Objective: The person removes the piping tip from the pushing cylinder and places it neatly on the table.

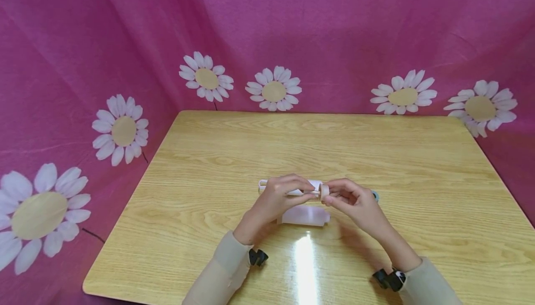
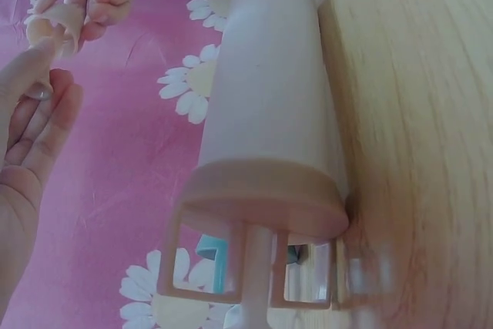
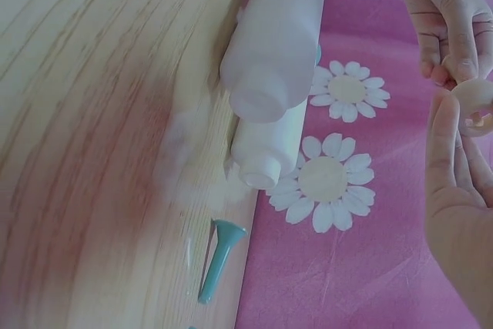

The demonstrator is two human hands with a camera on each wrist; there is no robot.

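Note:
Above the table, my left hand and right hand meet at a small beige cup-like ring. The fingers of the left hand pinch its left side, and the right thumb and fingertips grip the other side. In the left wrist view the open, hollow end of the ring shows, with a left fingertip at its rim. A pale pink toy syringe lies on the table just in front of the hands. Behind it is a white syringe-like piece, partly hidden by the left hand.
A teal funnel-ended piece lies on the table to the right of the cylinders, mostly covered by my right hand in the head view. A pink cloth with white flowers hangs behind and left of the table.

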